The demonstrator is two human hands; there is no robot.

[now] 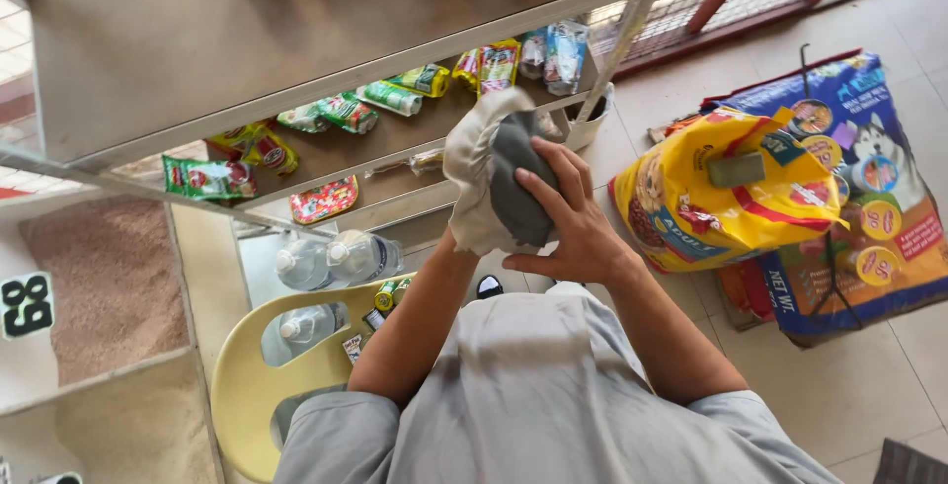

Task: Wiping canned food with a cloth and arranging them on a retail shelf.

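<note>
Before the metal shelf (326, 79), both hands (568, 222) grip a bunched cloth (494, 173) beside feed bags (731, 198).

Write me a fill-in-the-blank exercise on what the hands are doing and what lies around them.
1. Both hands hold a bundle of grey and cream ____.
2. The right hand grips the bundle from the side, its ____ spread across the grey part.
3. The yellow pet food bag lies on top of a ____ bag on the floor.
4. The clear plastic bottles stand beside a pale yellow ____.

Missing words: cloth; fingers; blue; chair
</note>
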